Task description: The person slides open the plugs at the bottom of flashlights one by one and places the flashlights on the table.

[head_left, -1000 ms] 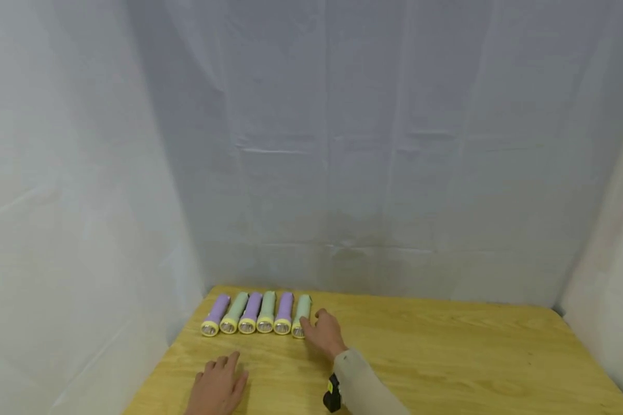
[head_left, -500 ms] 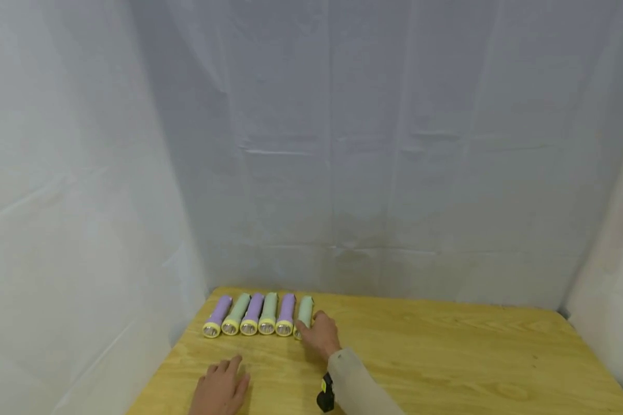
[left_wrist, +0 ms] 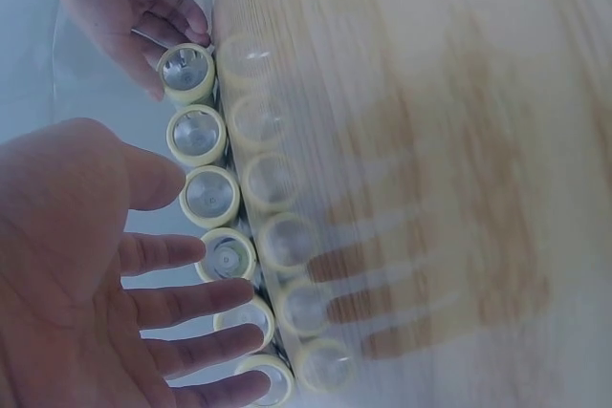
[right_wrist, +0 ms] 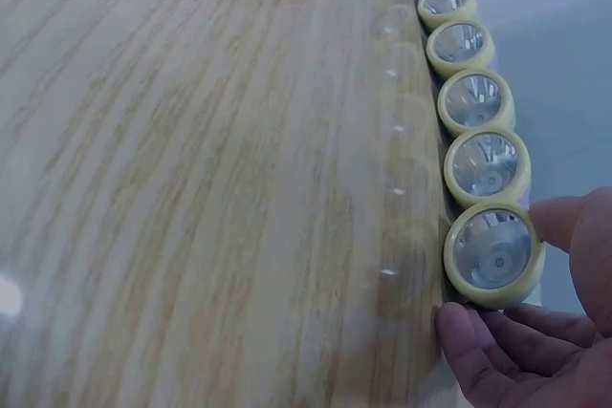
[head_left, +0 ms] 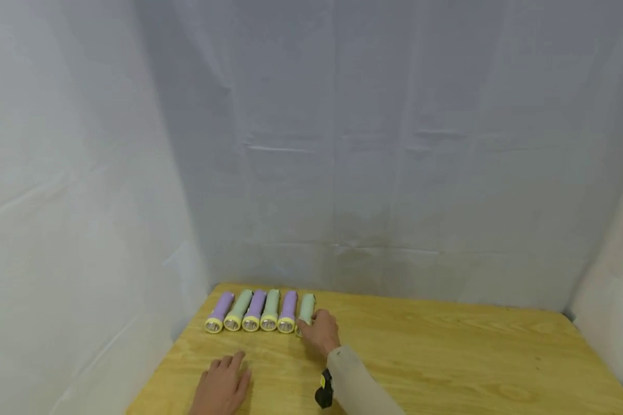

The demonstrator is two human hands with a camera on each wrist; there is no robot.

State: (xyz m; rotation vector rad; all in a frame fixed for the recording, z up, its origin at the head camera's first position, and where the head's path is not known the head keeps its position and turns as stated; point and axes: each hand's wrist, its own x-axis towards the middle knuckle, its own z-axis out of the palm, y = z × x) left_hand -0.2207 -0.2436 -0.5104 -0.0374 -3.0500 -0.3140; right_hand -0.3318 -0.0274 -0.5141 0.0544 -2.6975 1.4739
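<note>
Green flashlight, probably light, rigid and smooth, best gripped mid-barrel, pinched near the lens by right hand, with left hand outspread, unladen.

text: none legible | labels: none legible | brands: none legible | numbers, signs: none legible

Yellowish wood-grain tabletop; creased grey backdrop sheet behind; paler left-side sheet, faintly creased; pale right-side sheet.
</note>
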